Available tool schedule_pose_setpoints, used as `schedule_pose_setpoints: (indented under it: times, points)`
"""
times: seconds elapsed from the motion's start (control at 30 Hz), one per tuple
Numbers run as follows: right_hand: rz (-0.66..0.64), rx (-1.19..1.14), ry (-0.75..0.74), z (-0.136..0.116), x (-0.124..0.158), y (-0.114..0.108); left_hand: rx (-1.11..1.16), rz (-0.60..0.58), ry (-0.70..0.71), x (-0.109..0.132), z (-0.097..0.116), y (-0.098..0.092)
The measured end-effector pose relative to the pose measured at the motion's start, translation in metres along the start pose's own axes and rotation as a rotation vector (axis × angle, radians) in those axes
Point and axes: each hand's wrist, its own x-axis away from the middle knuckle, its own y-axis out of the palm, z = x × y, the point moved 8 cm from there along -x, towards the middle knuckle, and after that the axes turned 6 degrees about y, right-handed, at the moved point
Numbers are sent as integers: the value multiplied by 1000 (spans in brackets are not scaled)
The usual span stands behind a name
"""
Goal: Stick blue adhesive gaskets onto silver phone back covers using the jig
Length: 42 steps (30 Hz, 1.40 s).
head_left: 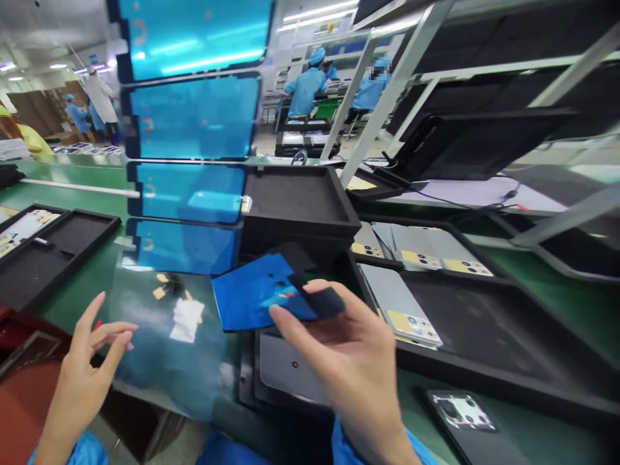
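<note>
My right hand [349, 361] pinches a blue film-covered black part [256, 290] between thumb and fingers, holding it above a grey phone back panel [285, 371] that lies in a dark fixture. My left hand [90, 361] hovers at the lower left with its fingers spread, holding nothing, next to a clear film sheet [165, 336] with small white and yellow scraps stuck on it. A long strip of blue film pieces [191, 161] runs up from the sheet to the top of the view.
Black foam trays stand around: an empty one [300, 200] behind the part, one on the left [53, 252], and a large one on the right [484, 336] with several grey back panels. A phone [465, 420] lies at the lower right. Metal rack frames rise right; people in blue work behind.
</note>
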Motion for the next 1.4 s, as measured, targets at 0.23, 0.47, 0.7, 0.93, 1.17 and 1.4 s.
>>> schedule_pose_setpoints:
  times: [0.23, 0.47, 0.7, 0.93, 1.17, 1.4]
  points:
    - [209, 19, 126, 42, 22, -69, -144, 363, 50, 1, -22, -5]
    - [369, 142, 162, 86, 66, -108, -37, 179, 527, 53, 72, 100]
    - [408, 214, 144, 101, 86, -115, -133, -258, 807, 78, 115, 182]
    - [347, 331, 133, 101, 89, -118, -328, -389, 733, 74, 95, 207]
    - [340, 505, 84, 96, 92, -146, -373, -453, 698, 70, 87, 212]
    - [586, 902, 180, 114, 95, -257, -361, -412, 843, 72, 114, 209]
